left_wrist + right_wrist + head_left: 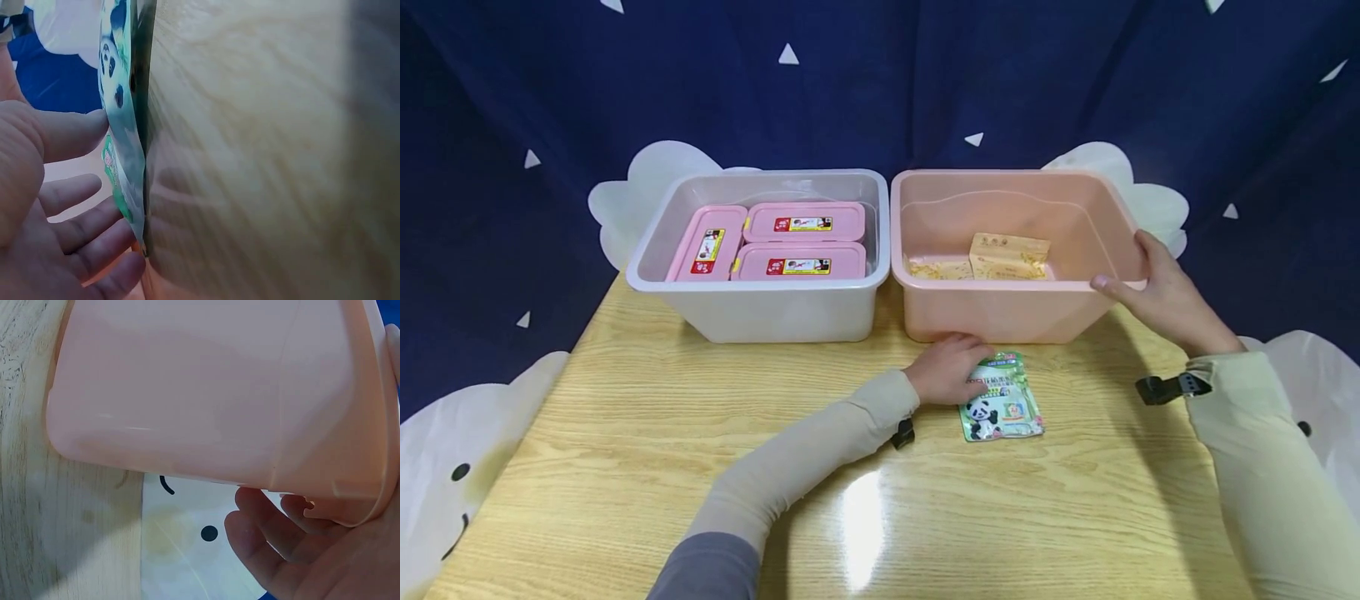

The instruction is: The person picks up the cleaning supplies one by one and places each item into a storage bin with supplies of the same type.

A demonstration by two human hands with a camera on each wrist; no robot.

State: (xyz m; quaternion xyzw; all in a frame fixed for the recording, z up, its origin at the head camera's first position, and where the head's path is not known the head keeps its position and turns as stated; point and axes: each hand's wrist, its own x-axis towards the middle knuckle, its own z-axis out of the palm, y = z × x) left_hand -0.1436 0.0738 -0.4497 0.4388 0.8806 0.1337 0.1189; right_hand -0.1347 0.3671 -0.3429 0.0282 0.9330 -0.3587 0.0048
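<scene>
A flat green-and-white packet with a panda picture lies on the table in front of the peach plastic bin. My left hand is over the packet's left side. In the left wrist view the thumb touches the packet's printed face, and the loosely bent fingers are at its edge. My right hand grips the peach bin's right end, its thumb on the front rim. Seen from the right wrist, several fingers curl beneath that rim. Inside the bin lie tan packets.
A white bin stands to the left of the peach one, holding three pink-lidded boxes. Both bins stand at the back of the wooden table. Behind them hangs a dark blue curtain with white shapes.
</scene>
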